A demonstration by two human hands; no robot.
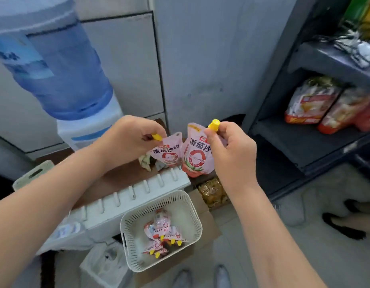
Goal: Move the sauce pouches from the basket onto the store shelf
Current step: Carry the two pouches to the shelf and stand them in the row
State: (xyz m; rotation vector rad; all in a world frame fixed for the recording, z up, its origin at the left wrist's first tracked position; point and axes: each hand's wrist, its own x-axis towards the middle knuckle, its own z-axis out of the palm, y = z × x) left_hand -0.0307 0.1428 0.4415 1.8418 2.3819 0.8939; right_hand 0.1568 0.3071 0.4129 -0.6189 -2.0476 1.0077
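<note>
Pink sauce pouches (197, 156) hang mid-frame, each hand (229, 150) pinching a yellow cap; best carried upright to the shelf (304, 142) at right

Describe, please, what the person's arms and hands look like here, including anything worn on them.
Both forearms are bare as far as the picture shows them: no sleeves or cuffs show. The left hand and the right hand have no gloves, and no watch, bracelet or ring shows on the sides facing the camera. The nails that show look short and unpainted.
</note>
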